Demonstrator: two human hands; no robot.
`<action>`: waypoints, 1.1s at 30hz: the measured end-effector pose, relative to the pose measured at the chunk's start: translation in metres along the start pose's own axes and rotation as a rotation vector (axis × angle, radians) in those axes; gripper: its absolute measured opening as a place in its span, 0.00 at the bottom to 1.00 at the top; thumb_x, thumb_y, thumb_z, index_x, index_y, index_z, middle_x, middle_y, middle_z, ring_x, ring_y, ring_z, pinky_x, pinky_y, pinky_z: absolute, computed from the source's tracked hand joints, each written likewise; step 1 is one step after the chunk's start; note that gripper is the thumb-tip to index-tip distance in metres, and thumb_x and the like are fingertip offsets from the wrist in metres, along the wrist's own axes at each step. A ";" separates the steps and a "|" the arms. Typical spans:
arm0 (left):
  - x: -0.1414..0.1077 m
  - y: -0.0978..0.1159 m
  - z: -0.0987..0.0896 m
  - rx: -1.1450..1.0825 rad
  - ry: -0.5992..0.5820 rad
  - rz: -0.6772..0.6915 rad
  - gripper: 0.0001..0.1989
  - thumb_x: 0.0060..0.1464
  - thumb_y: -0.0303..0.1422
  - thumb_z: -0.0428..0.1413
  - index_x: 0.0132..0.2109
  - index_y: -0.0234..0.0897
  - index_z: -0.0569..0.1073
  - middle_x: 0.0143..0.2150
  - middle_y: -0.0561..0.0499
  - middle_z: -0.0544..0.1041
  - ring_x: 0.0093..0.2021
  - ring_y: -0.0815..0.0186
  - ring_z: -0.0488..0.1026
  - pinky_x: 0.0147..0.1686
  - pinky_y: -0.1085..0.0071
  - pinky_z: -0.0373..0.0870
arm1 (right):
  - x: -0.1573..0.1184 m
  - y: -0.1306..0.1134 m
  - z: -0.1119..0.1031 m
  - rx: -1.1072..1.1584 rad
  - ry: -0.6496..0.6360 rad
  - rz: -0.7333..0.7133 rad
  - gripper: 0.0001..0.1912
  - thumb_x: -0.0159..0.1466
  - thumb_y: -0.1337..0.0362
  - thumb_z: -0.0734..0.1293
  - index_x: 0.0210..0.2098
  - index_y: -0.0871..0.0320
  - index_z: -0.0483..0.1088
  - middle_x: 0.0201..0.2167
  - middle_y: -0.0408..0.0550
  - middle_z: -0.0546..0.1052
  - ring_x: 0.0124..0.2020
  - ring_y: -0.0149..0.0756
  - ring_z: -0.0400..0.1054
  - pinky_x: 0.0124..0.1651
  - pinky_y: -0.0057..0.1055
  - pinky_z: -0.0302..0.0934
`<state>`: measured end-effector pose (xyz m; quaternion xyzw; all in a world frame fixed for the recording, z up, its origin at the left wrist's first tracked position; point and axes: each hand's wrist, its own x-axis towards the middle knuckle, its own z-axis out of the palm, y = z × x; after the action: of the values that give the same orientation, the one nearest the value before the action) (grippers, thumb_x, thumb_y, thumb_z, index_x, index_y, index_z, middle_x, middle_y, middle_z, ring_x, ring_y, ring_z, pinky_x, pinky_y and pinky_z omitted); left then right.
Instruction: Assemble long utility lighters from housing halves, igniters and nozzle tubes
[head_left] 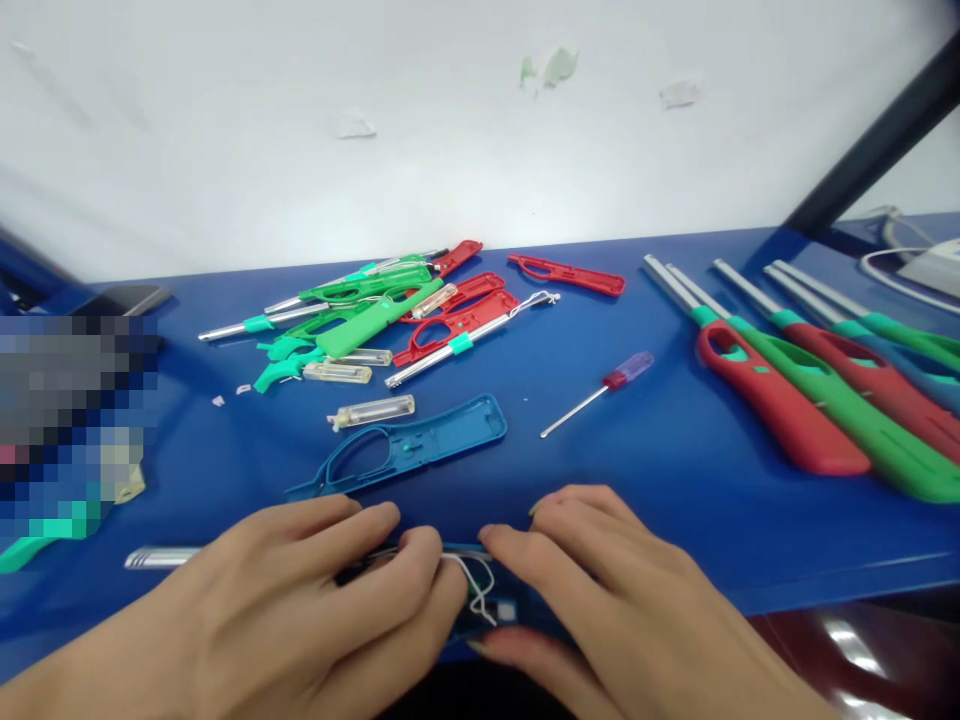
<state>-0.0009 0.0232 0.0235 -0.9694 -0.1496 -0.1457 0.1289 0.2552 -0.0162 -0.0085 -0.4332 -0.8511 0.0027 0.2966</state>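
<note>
At the table's front edge I hold an opened blue gas lighter (501,578), its white wires (472,578) looping out between my hands. Its metal tube (159,558) sticks out to the left. My left hand (322,590) is closed over the trigger end, with the fingertips pressing inside the casing. Fingers and thumb of my right hand (600,590) grip the handle end from both sides. Much of the lighter is hidden under the hands. Just beyond lies an empty blue casing half (450,440), beside a clear fuel tank (375,411).
A screwdriver (600,393) lies right of centre. Several assembled lighters (787,400) rest at the right. Red and green casing parts (382,320), tubes and tanks are piled at the back left. A red casing half (568,275) lies near the wall (450,170). The far left is pixelated.
</note>
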 end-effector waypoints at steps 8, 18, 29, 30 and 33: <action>0.004 -0.002 0.001 -0.023 0.024 -0.015 0.22 0.74 0.24 0.39 0.53 0.39 0.78 0.43 0.56 0.84 0.33 0.63 0.78 0.31 0.61 0.70 | 0.002 -0.003 0.000 -0.044 -0.029 -0.034 0.34 0.83 0.52 0.43 0.39 0.52 0.77 0.35 0.42 0.86 0.33 0.35 0.81 0.41 0.34 0.74; 0.012 -0.004 0.000 -0.040 0.051 -0.005 0.22 0.73 0.23 0.41 0.46 0.40 0.80 0.40 0.56 0.84 0.28 0.65 0.74 0.27 0.63 0.67 | 0.005 -0.003 -0.005 -0.043 -0.038 -0.021 0.33 0.83 0.51 0.44 0.40 0.52 0.76 0.33 0.41 0.86 0.33 0.38 0.83 0.37 0.37 0.78; 0.006 -0.002 -0.003 -0.122 0.075 -0.230 0.22 0.79 0.31 0.44 0.47 0.51 0.83 0.46 0.58 0.84 0.31 0.72 0.77 0.32 0.76 0.72 | -0.006 0.010 -0.008 -0.004 -0.026 -0.001 0.24 0.81 0.45 0.55 0.53 0.50 0.78 0.40 0.43 0.86 0.40 0.39 0.86 0.41 0.33 0.82; 0.000 -0.001 -0.002 -0.124 0.056 -0.264 0.22 0.79 0.31 0.43 0.53 0.54 0.83 0.51 0.59 0.84 0.37 0.71 0.80 0.37 0.76 0.75 | -0.005 0.010 -0.008 -0.003 -0.016 0.005 0.23 0.81 0.45 0.56 0.52 0.49 0.78 0.40 0.44 0.86 0.39 0.38 0.85 0.39 0.31 0.82; -0.019 0.006 0.000 -0.134 0.012 -0.391 0.25 0.78 0.27 0.43 0.68 0.59 0.73 0.60 0.57 0.80 0.52 0.67 0.81 0.49 0.73 0.78 | -0.004 0.011 -0.009 -0.013 0.005 0.049 0.22 0.80 0.45 0.58 0.50 0.49 0.78 0.39 0.45 0.82 0.35 0.32 0.84 0.35 0.23 0.79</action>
<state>-0.0166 0.0133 0.0158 -0.9275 -0.3241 -0.1831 0.0342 0.2691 -0.0145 -0.0059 -0.4558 -0.8395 0.0035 0.2957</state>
